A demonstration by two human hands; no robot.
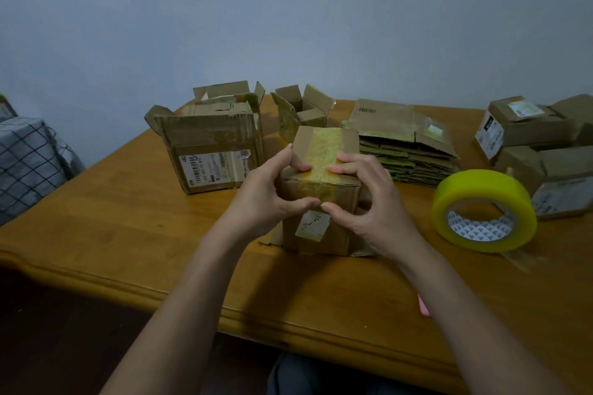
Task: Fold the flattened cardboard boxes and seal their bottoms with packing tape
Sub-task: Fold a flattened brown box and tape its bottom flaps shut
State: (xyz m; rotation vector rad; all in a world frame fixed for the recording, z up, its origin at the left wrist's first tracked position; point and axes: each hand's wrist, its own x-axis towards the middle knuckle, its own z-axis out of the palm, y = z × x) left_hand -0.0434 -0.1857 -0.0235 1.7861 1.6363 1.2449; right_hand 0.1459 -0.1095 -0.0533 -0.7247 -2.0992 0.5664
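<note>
On the left of the counter (128, 218) stands a big box (208, 151), set up with its top flaps open; whether its bottom is sealed cannot be seen. Just right of it, further back, a smaller open box (303, 111) is also set up.

In the middle, near the counter's front, sits the small box (321, 189) now in hand, turned bottom-up, with a strip of yellowish tape (322, 151) running across its closed flaps and down the near side. It looks all but sealed; my guess is that only pressing the tape end flat remains.

The left hand (272, 196) grasps the box's left side, fingers curled onto the top edge, thumb pressed against the near face. The right hand (369, 199) mirrors it on the right side, its thumb tip nearly meeting the left thumb on the tape end.

Behind and right lies a stack of flat boxes (407, 151), apparently still to be folded. The tape roll (484, 210) rests just right of the right hand, untouched. At the far right is a pile of boxes (539, 144) that look closed.
</note>
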